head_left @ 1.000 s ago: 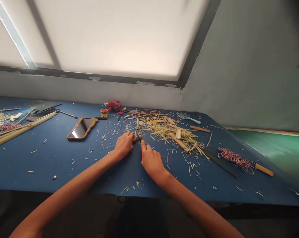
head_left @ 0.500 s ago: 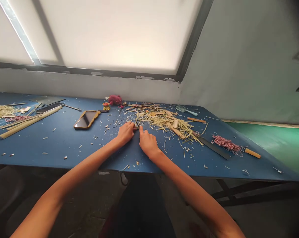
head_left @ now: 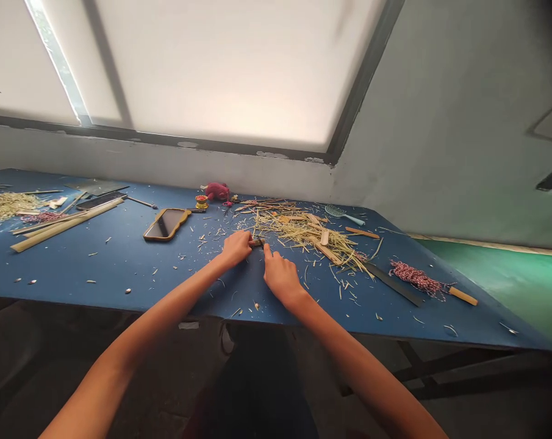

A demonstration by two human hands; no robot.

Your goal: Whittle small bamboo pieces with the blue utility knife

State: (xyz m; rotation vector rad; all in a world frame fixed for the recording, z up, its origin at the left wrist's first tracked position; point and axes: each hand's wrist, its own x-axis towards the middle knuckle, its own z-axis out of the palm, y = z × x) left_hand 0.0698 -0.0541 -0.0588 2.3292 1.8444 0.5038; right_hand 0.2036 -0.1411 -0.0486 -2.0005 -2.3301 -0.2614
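Observation:
My left hand (head_left: 237, 249) is closed on a short strip of bamboo or wood (head_left: 255, 243) at the middle of the blue table. My right hand (head_left: 282, 275) is closed just to its right, the index finger stretched forward. Out of it shows the dark blade of a small knife (head_left: 261, 243), which meets the strip; the handle is hidden in my fist. Just beyond and right of my hands lies a heap of thin bamboo shavings (head_left: 298, 228) with flat wooden pieces (head_left: 324, 238) on it.
On the blue table (head_left: 120, 262) to the left lie a phone (head_left: 166, 224), bamboo strips (head_left: 69, 225) and pale shavings (head_left: 8, 206). To the right are a dark flat blade (head_left: 394, 284), red-white cord (head_left: 417, 278) and a hairbrush (head_left: 344, 213). A pink toy (head_left: 218, 191) sits at the back.
The view has shifted slightly, so the table sits lower and further right. My hands have drawn a little apart, and more of the strip and blade shows between them.

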